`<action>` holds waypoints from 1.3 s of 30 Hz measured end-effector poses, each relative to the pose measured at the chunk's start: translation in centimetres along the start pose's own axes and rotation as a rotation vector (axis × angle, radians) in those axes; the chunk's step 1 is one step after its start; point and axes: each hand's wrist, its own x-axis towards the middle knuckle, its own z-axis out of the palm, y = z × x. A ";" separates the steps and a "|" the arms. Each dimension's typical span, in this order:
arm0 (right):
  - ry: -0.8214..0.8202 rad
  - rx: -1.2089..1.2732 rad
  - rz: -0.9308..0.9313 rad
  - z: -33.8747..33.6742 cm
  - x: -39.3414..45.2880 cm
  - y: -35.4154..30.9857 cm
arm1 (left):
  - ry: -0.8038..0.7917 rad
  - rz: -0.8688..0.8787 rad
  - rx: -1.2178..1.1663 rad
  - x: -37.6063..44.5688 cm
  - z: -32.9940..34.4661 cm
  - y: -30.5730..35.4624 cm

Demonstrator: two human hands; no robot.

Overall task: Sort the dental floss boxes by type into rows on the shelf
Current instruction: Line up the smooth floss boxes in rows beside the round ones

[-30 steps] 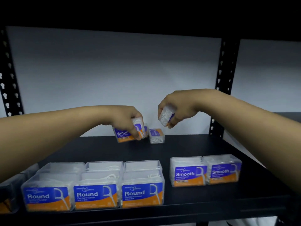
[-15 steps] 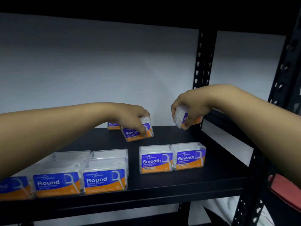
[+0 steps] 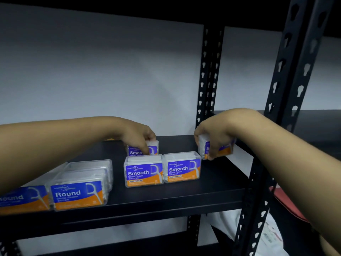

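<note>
Clear plastic Round boxes [image 3: 78,189] sit at the shelf [image 3: 184,198] front edge, left, labels outward: that row reads as sorted. Just right, apart from them, two Smooth boxes [image 3: 162,169] stand touching side by side, starting the Smooth row. Behind the left one, left hand [image 3: 140,139] pinches a third Smooth box [image 3: 145,149] from above, fingers curled over its top, likely seating it as a second rank. Right hand [image 3: 215,135] grips a fourth box [image 3: 216,149], fingers wrapped round the front, low behind and right of the right Smooth box; whether it touches the shelf, cannot tell. Probably both go down label-forward.
</note>
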 end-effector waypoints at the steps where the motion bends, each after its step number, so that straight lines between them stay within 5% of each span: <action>1: -0.017 0.012 -0.002 0.4 0.0 0.1 | 0.001 -0.012 -0.016 0.1 -0.1 0.0; 6: -0.044 -0.010 -0.031 1.7 -0.3 0.4 | 0.200 -0.035 0.016 -1.0 -0.9 0.3; 10: -0.044 0.000 -0.059 2.1 -0.5 0.3 | 0.597 0.189 0.001 -3.4 0.0 0.7; 12: -0.035 0.024 -0.081 2.3 -0.4 0.1 | 0.657 0.315 0.028 -4.7 0.9 1.1; 21: -0.062 0.135 -0.173 3.5 -0.1 -0.3 | 0.277 0.180 -0.274 -5.7 3.4 2.7; 39: -0.086 0.166 -0.145 3.6 -1.3 -0.8 | 0.292 0.115 -0.397 -5.8 4.5 3.3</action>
